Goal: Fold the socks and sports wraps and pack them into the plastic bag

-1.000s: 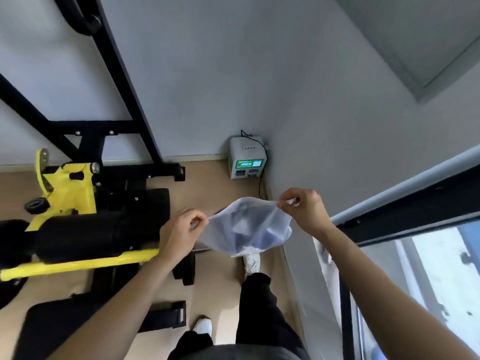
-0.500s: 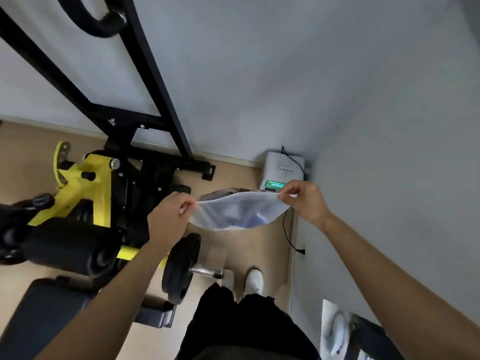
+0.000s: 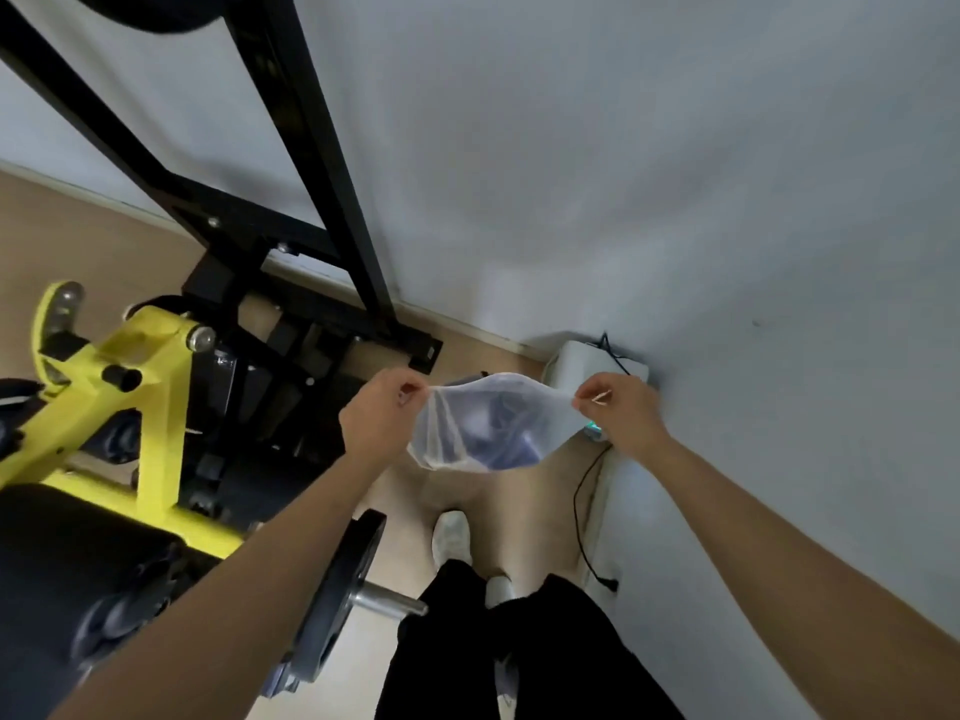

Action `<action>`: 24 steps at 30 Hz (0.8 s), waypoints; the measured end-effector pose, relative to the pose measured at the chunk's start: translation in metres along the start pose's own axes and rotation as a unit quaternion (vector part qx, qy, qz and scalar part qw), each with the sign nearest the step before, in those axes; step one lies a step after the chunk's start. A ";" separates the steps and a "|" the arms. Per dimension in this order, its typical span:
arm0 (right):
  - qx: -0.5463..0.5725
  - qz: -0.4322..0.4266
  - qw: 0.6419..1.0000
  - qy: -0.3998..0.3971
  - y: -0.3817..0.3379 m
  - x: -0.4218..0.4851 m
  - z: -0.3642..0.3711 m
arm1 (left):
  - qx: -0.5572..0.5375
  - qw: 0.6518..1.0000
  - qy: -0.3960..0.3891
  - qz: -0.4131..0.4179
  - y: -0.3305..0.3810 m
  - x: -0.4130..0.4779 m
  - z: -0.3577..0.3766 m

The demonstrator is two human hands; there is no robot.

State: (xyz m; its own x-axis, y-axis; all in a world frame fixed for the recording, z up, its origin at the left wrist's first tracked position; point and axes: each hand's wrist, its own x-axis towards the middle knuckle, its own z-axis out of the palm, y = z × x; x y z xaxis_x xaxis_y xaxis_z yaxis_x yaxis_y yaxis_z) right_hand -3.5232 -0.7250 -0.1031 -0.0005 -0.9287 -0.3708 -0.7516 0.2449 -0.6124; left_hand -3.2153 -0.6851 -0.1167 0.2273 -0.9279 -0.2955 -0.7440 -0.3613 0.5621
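packing is looking nearly done: we are pinching the plastic bag (image 3: 483,428) mouth taut with left hand (image 3: 382,415) and right hand (image 3: 621,410), dark items inside.

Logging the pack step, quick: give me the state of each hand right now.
Left hand: closed, pinching the left top corner of the plastic bag.
Right hand: closed, pinching the bag's right top corner.

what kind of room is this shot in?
Probably a small gym or a home workout corner. What shows it: a yellow-and-black exercise machine, a weight plate on a steel bar down on the floor, and a black steel rack frame standing against the wall.
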 end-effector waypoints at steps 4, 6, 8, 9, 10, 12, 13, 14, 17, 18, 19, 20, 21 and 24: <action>-0.020 0.008 1.000 -0.015 0.026 0.063 0.040 | 0.004 0.999 -0.044 -0.018 -0.010 0.065 0.061; -0.028 0.018 0.999 -0.021 0.050 0.099 0.063 | 0.033 0.997 -0.058 -0.034 -0.017 0.100 0.098; -0.028 0.028 0.999 -0.020 0.075 0.133 0.083 | 0.044 0.997 -0.064 -0.025 -0.027 0.132 0.131; -0.027 0.033 0.999 -0.023 0.087 0.151 0.093 | 0.045 0.997 -0.066 -0.021 -0.033 0.149 0.146; -0.029 0.032 0.999 -0.026 0.101 0.168 0.105 | 0.046 0.996 -0.071 -0.016 -0.041 0.168 0.162; -0.034 0.031 0.998 -0.035 0.127 0.196 0.128 | 0.041 0.993 -0.112 0.008 -0.055 0.204 0.193; -0.032 0.034 0.998 -0.040 0.140 0.208 0.139 | 0.046 0.990 -0.129 0.021 -0.062 0.220 0.208; -0.029 0.035 0.998 -0.045 0.153 0.219 0.149 | 0.059 0.989 -0.135 0.026 -0.070 0.235 0.221; -0.021 0.053 0.997 -0.042 0.185 0.251 0.173 | 0.101 0.986 -0.126 0.036 -0.082 0.273 0.251; -0.019 0.057 0.998 -0.037 0.192 0.261 0.179 | 0.107 0.985 -0.125 0.046 -0.083 0.286 0.258; -0.016 0.062 0.997 -0.032 0.197 0.272 0.183 | 0.114 0.984 -0.128 0.052 -0.082 0.299 0.263; -0.013 0.067 0.997 -0.030 0.200 0.283 0.185 | 0.125 0.982 -0.128 0.060 -0.079 0.313 0.267; -0.014 0.072 0.997 -0.028 0.204 0.297 0.187 | 0.139 0.981 -0.125 0.060 -0.076 0.328 0.271; 0.001 0.102 0.995 0.001 0.213 0.342 0.185 | 0.183 0.975 -0.110 0.063 -0.066 0.376 0.285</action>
State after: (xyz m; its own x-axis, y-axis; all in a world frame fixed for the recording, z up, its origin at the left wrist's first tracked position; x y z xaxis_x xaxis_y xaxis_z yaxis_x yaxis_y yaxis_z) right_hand -3.5613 -0.9392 -0.4897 -0.1535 -0.8600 -0.4867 -0.7345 0.4288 -0.5259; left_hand -3.2602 -0.9840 -0.4852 0.0093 -0.9058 -0.4236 -0.9407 -0.1516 0.3036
